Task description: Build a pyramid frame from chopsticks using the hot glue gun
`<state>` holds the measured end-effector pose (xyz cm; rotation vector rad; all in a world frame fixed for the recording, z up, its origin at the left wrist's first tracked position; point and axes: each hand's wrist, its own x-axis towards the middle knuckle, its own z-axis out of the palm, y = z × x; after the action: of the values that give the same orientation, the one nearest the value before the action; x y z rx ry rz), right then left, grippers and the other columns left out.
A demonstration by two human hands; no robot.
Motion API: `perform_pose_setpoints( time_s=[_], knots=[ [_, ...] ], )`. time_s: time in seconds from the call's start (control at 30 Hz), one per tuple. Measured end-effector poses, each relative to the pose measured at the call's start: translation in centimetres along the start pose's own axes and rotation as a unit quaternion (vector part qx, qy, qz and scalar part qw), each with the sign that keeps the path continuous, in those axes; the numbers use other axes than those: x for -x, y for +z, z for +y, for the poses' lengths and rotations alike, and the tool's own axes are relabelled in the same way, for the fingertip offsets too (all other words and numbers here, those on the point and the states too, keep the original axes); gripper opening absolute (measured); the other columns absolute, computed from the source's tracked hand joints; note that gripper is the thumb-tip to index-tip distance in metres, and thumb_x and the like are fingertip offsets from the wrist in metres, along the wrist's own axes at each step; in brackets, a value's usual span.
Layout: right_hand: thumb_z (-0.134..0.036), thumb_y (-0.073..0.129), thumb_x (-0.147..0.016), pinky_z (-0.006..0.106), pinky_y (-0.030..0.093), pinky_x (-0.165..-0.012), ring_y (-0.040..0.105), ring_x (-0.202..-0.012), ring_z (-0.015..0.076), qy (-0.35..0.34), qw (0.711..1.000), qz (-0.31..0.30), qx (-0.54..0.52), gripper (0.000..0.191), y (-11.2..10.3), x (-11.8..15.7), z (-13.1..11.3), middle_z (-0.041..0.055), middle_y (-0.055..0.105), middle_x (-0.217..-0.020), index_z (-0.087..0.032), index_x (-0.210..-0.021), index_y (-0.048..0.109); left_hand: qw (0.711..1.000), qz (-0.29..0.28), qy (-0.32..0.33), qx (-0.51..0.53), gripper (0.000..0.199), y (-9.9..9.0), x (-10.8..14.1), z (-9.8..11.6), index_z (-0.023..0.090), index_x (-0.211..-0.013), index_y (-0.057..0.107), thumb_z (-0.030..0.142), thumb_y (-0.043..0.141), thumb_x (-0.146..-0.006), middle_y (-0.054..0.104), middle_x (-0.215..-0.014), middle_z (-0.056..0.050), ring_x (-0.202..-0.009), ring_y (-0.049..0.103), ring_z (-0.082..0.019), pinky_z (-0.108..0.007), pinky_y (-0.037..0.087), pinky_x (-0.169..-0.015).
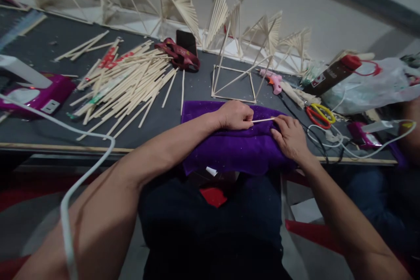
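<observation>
At the near edge of the worktop lies a folded purple cloth, hanging a little over the edge toward the person's lap. Both hands rest on top of it. The left hand and the right hand hold one thin wooden stick between them. The left hand's fingers are pinched shut on the stick's left end. The right hand's fingers are curled shut on its right end. The stick lies almost flat, just above the cloth. Its long way runs from left to right, with the right end a tiny bit higher in the picture.

A white cable loops across the near left side and over the left arm.

A little farther back, to the left, a big loose pile of sticks is spread over the dark worktop. Just behind the cloth stands a stick frame with a square bottom and sticks leaning up from it. To the right lie a pink glue gun and scissors with red and yellow handles. At the far left sits a purple and white box.

Farther back are a dark red ribbon and a black phone. Along the wall at the very back stand many fan-shaped stick models.
</observation>
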<state>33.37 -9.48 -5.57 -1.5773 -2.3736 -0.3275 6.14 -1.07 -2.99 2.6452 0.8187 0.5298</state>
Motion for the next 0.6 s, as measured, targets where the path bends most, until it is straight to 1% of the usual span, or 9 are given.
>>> perform_pose_setpoints(
  time_s=[0.13,0.3,0.47,0.6],
  knots=[
    [-0.041,0.042,-0.108,0.051,0.051,-0.095,0.059,-0.118,0.0349,0.000,1.000,0.003,0.007,0.047,0.05,0.08,-0.26,0.0196,0.068,-0.135,-0.015,-0.139,0.065,1.000,-0.007,-0.008,0.023,0.020,-0.29,0.14,-0.01,0.016,-0.081,0.078,0.031,0.068,-0.089,0.076,-0.080,-0.005,-0.073,0.064,-0.019,-0.030,0.035,-0.064],
    [-0.042,0.040,-0.109,0.049,0.051,-0.094,0.061,-0.114,0.0338,-0.012,1.000,0.012,0.018,0.047,-0.01,0.07,-0.45,0.0201,0.069,-0.134,-0.013,-0.136,0.067,0.999,-0.017,-0.027,0.042,0.019,-0.54,0.18,0.10,0.016,-0.081,0.078,0.030,0.069,-0.088,0.076,-0.080,-0.005,-0.072,0.064,-0.018,-0.029,0.034,-0.064],
    [-0.041,0.041,-0.110,0.048,0.052,-0.094,0.062,-0.112,0.0332,-0.021,0.999,0.022,0.021,0.048,0.15,-0.06,-0.58,0.0197,0.070,-0.133,-0.011,-0.134,0.069,0.998,-0.019,-0.038,0.050,0.018,-0.39,0.25,-0.03,0.016,-0.079,0.077,0.029,0.070,-0.090,0.076,-0.080,-0.004,-0.072,0.064,-0.018,-0.028,0.035,-0.065],
    [-0.039,0.044,-0.109,0.047,0.052,-0.095,0.062,-0.112,0.0329,-0.021,0.999,0.022,0.025,0.046,0.30,-0.12,-0.66,0.0191,0.071,-0.132,-0.012,-0.134,0.071,0.998,-0.024,-0.041,0.045,0.017,-0.29,0.25,-0.25,0.016,-0.079,0.077,0.028,0.072,-0.089,0.077,-0.081,-0.003,-0.072,0.065,-0.017,-0.027,0.036,-0.066]
  ],
)
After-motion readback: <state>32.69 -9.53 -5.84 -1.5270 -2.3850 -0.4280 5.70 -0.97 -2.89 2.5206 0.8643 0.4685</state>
